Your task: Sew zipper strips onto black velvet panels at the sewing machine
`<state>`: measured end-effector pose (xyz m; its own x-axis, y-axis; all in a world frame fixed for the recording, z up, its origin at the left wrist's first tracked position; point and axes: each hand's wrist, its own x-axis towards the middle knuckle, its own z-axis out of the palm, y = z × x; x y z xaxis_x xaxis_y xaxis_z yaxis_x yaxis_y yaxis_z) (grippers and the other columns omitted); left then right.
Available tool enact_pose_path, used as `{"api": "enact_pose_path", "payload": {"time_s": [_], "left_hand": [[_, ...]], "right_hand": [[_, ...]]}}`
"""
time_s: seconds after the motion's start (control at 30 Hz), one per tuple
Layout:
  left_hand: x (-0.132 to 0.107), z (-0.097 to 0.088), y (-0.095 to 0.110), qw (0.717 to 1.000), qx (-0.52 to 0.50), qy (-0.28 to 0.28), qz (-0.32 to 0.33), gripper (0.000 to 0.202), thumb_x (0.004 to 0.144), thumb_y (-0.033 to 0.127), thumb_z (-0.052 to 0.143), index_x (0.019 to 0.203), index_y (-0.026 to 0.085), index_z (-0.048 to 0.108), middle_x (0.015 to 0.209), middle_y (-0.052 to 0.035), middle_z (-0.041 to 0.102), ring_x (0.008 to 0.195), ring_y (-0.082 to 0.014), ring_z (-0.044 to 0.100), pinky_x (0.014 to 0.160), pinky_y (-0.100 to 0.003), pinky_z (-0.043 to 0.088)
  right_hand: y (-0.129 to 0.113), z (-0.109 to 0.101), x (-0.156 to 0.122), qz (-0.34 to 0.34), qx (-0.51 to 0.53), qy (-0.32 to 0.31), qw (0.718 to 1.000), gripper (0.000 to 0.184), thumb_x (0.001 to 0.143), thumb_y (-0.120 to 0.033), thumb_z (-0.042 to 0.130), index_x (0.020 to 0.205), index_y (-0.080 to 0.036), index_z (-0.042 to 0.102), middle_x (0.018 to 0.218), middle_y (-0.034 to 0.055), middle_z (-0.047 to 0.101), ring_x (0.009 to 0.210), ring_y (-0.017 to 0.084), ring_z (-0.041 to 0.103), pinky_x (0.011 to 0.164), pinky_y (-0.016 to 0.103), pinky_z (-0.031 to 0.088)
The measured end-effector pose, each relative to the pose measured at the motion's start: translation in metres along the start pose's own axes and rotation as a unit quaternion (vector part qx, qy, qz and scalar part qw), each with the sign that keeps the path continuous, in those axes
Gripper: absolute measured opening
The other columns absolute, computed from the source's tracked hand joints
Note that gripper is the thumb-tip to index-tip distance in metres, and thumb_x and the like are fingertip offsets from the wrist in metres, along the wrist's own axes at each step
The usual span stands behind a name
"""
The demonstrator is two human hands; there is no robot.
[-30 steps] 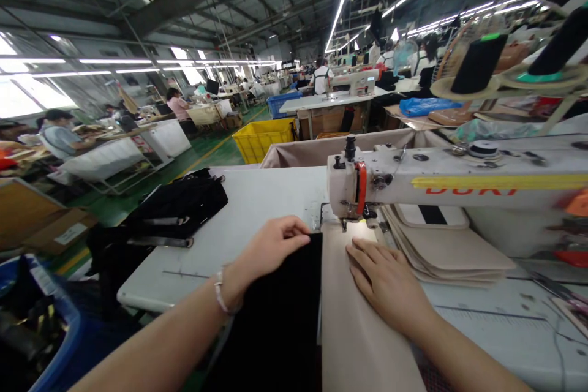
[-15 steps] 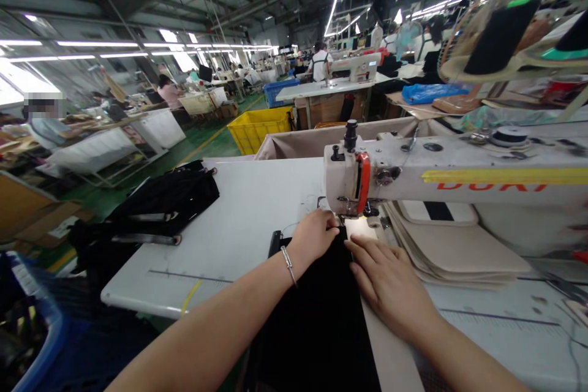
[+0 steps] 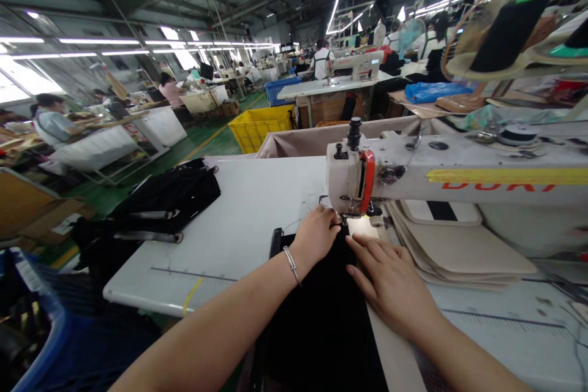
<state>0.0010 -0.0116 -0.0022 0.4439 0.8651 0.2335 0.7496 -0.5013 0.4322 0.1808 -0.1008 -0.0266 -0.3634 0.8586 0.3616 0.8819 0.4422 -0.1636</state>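
While your left hand (image 3: 316,234) sits just below the head of the sewing machine (image 3: 353,177), its fingers are curled down onto the far edge of the black fabric (image 3: 321,324). The fingertips are hidden against the cloth, so whether they pinch it or only press on it cannot be told. A thin bracelet (image 3: 291,265) circles that wrist.

Your right hand (image 3: 390,282) lies flat and unclenched, palm down, fingers extended and close together. It rests on the right side of the black fabric and grasps nothing. Its fingertips point toward the needle area and lie just beside your left hand.

The black fabric runs from under the machine head toward you and passes over the near edge of the table (image 3: 239,214). A beige strip (image 3: 395,361) shows along its right edge, beneath your right forearm.

A stack of beige panels (image 3: 459,254) lies under the machine arm, just right of your right hand. A pile of black bags (image 3: 169,199) sits at the table's far left, well apart from both hands.
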Motion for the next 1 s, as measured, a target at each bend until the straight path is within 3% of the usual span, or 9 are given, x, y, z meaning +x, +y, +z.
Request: {"api": "enact_pose_path", "payload": {"time_s": [0.17,0.73,0.87,0.93,1.0], "left_hand": [[-0.032,-0.009,0.0,0.989,0.033,-0.054,0.131,0.026,0.094,0.018,0.05,0.119,0.017,0.058,0.129,-0.0087,0.056,0.124,-0.0222,0.048,0.111,-0.041,0.037],[-0.025,0.002,-0.016,0.982,0.079,-0.052,0.164,0.032,0.097,0.016,0.044,0.128,0.015,0.054,0.137,-0.0091,0.053,0.132,-0.0197,0.044,0.116,-0.042,0.032],[-0.033,-0.015,-0.006,0.98,0.079,-0.085,0.159,0.034,0.097,0.015,0.043,0.13,0.014,0.053,0.138,-0.0102,0.052,0.136,-0.02,0.039,0.116,-0.044,0.03],[-0.056,-0.031,0.006,0.973,0.048,-0.137,0.181,0.035,0.096,0.029,0.051,0.129,0.019,0.054,0.138,-0.0092,0.052,0.136,-0.0221,0.038,0.116,-0.047,0.028],[-0.087,-0.047,0.02,0.956,-0.006,-0.192,0.22,0.048,0.086,0.049,0.063,0.126,0.023,0.057,0.14,-0.0076,0.049,0.133,-0.0242,0.041,0.116,-0.048,0.028]], "right_hand": [[0.001,0.001,-0.001,-0.006,0.005,0.0,1.0,0.043,0.095,-0.042,0.047,0.135,-0.026,0.048,0.135,0.007,0.054,0.122,0.024,0.049,0.094,0.043,0.036],[0.0,0.007,0.004,0.017,-0.018,0.001,1.0,0.045,0.096,-0.038,0.046,0.138,-0.023,0.046,0.139,0.0082,0.05,0.124,0.025,0.047,0.099,0.045,0.038],[-0.003,0.004,-0.005,0.019,-0.011,0.003,1.0,0.044,0.096,-0.035,0.046,0.137,-0.023,0.048,0.137,0.0084,0.052,0.123,0.025,0.049,0.101,0.044,0.04],[-0.009,0.001,-0.021,0.018,0.0,0.001,1.0,0.043,0.096,-0.033,0.045,0.137,-0.024,0.048,0.136,0.0073,0.052,0.122,0.024,0.049,0.101,0.044,0.041],[-0.016,-0.003,-0.043,0.007,0.014,0.002,1.0,0.043,0.096,-0.031,0.045,0.139,-0.026,0.046,0.138,0.0054,0.051,0.124,0.023,0.048,0.101,0.043,0.043]]}}
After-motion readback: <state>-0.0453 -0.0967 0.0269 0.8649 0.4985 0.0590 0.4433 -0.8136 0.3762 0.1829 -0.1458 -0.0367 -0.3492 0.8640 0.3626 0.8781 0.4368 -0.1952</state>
